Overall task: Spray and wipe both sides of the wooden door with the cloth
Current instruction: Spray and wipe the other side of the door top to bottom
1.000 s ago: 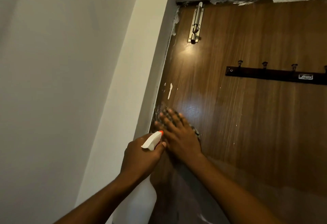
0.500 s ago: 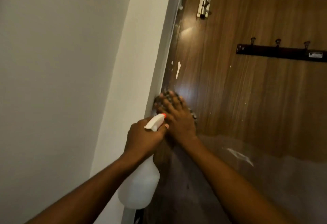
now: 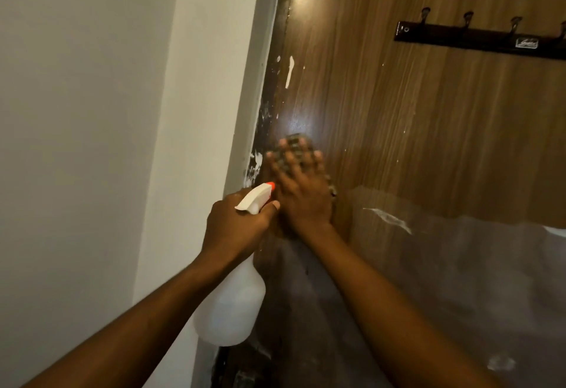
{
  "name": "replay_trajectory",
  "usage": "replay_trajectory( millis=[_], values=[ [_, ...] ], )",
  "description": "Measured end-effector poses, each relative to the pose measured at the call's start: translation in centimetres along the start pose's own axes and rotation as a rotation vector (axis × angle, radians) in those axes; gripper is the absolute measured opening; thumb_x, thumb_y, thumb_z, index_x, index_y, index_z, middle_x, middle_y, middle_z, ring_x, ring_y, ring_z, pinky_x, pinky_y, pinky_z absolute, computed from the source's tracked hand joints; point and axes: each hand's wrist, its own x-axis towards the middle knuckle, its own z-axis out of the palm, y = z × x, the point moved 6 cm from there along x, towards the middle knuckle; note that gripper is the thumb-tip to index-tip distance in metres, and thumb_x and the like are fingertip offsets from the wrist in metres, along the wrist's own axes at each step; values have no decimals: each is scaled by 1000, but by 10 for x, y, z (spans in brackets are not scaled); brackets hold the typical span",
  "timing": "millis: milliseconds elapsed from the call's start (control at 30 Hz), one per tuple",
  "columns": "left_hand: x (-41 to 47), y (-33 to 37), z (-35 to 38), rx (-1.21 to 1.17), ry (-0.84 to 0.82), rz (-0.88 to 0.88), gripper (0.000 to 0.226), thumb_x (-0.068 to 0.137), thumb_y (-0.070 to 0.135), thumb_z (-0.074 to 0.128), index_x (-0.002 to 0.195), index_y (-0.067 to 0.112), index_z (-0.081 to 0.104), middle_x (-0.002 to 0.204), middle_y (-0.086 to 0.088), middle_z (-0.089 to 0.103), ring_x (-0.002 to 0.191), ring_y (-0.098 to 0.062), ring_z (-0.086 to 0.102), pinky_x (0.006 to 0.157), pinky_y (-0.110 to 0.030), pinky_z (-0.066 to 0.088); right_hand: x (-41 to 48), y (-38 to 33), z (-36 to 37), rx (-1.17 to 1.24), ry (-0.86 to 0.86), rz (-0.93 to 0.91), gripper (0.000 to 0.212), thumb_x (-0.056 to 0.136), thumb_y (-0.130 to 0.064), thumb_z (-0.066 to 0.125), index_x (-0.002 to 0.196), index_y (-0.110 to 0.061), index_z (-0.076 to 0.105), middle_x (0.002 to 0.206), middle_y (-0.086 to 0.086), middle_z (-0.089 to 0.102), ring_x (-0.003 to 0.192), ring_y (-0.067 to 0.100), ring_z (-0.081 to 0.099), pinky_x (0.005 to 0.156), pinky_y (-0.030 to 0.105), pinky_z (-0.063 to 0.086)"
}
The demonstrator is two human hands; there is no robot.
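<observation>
My right hand (image 3: 301, 194) lies flat, fingers spread, over the cloth (image 3: 294, 138), pressing it against the door (image 3: 398, 127) close to the edge by the frame (image 3: 260, 87). That strip carries white flecks (image 3: 289, 70) and grime that need rubbing. This grip is wide, a press and not a clutch, so the cloth meets the wood broadly. My left hand (image 3: 235, 225) is wrapped round the neck of the bottle (image 3: 229, 311), a closed grip. The nozzle points at the door just beside the cloth, so I can wet the next patch without setting anything down. The hook rail (image 3: 477, 41) sits higher to the right, well apart. I judge this side only partly wiped, and the other side is out of sight.
</observation>
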Motion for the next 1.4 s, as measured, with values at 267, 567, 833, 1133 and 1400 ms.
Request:
replay_trajectory(
  millis=[267,567,833,1133,1400],
  values=[
    [-15,1,17,-46,-32,1,53,82,37,66,127,12,55,120,-9,64,103,-25,63,88,-31,51,-114,14,-11,37,-83,-291,56,98,-33,55,152,-28,39,161,7,32,151,32,24,119,53,27],
    [-15,11,57,-89,-67,-13,52,81,39,69,125,13,58,115,-9,67,99,-25,65,88,-43,55,-40,78,-32,-64,6,165,55,102,-34,46,155,-28,34,165,7,23,154,33,9,123,54,11],
    [-34,21,96,-53,-129,13,52,84,37,66,127,12,56,115,-6,66,97,-18,64,62,-14,48,-161,129,-61,-90,-49,-197,50,100,-33,52,149,-28,46,159,6,37,150,33,27,119,53,26],
    [-41,32,134,-75,-114,9,49,82,37,68,124,13,59,115,-9,68,97,-23,66,81,-35,56,-111,139,-54,-59,-39,-92,51,100,-33,51,151,-25,43,161,8,32,151,36,20,121,55,19],
    [-70,38,173,-101,-134,-30,65,71,57,68,122,18,58,108,-6,68,91,-25,67,76,-46,59,-216,222,-104,-101,-50,-146,50,99,-29,56,149,-27,47,158,7,38,149,32,28,119,53,26]
  ],
)
